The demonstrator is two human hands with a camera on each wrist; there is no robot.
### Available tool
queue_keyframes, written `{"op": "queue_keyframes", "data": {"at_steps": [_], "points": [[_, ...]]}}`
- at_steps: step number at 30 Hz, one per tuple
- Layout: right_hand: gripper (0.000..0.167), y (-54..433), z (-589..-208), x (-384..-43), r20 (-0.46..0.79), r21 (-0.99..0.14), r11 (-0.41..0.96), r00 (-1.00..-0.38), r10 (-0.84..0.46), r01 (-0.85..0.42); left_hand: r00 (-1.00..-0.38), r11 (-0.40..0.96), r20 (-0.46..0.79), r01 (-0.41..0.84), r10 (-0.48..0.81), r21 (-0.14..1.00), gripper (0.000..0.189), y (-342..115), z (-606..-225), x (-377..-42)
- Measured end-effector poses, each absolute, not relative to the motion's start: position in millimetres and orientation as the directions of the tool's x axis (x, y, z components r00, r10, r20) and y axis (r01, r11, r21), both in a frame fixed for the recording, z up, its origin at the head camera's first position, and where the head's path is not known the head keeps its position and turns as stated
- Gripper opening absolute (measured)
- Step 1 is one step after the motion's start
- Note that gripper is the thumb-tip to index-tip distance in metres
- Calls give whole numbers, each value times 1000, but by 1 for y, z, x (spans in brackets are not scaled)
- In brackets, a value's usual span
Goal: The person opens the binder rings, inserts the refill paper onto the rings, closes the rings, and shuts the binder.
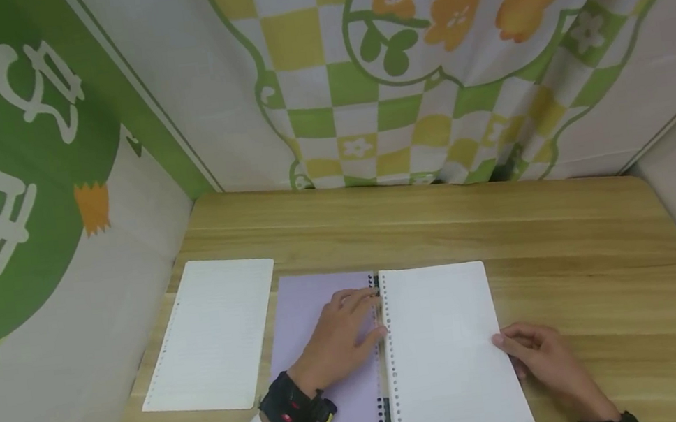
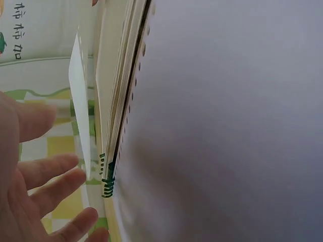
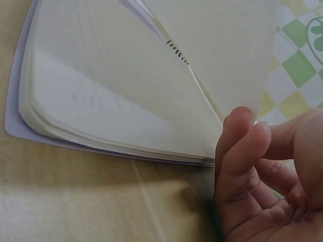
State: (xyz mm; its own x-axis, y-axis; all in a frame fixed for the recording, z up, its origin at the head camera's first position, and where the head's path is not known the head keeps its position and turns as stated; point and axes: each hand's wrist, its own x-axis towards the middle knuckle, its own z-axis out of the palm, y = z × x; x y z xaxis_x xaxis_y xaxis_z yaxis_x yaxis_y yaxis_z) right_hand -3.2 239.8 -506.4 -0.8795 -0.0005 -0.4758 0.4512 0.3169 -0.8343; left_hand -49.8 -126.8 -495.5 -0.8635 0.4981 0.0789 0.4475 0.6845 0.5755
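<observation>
A ring-bound notebook lies open on the table, its pale purple cover (image 1: 304, 299) on the left and a stack of white pages (image 3: 101, 116) on the right. On top of the stack is a white sheet (image 1: 444, 353) with a row of holes along its left edge. My right hand (image 1: 542, 358) pinches that sheet at its right edge between thumb and fingers. Over the cover, my left hand (image 1: 340, 334) reaches with loosely spread fingers towards the dark binding rings (image 2: 107, 187). Nothing is held in it. In the left wrist view, its fingers (image 2: 55, 194) stand apart.
A loose lined sheet (image 1: 210, 336) with punched holes lies left of the notebook on the wooden table (image 1: 603, 256). Behind the table hangs a green and yellow checked curtain (image 1: 358, 117). Printed fabric walls (image 1: 139, 193) close in the left side.
</observation>
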Motion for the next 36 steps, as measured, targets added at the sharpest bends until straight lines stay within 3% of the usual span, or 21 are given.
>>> {"op": "queue_keyframes", "data": {"at_steps": [22,36], "points": [[37,236,-508,-11,-493,-817,351,-870,-16,457,-837,747,-66,445,543,495,61,-120,-497,-52],[36,237,-507,-15,-493,-822,343,-869,-31,455,-777,713,-110,499,620,493,75,-129,-494,-9]]}}
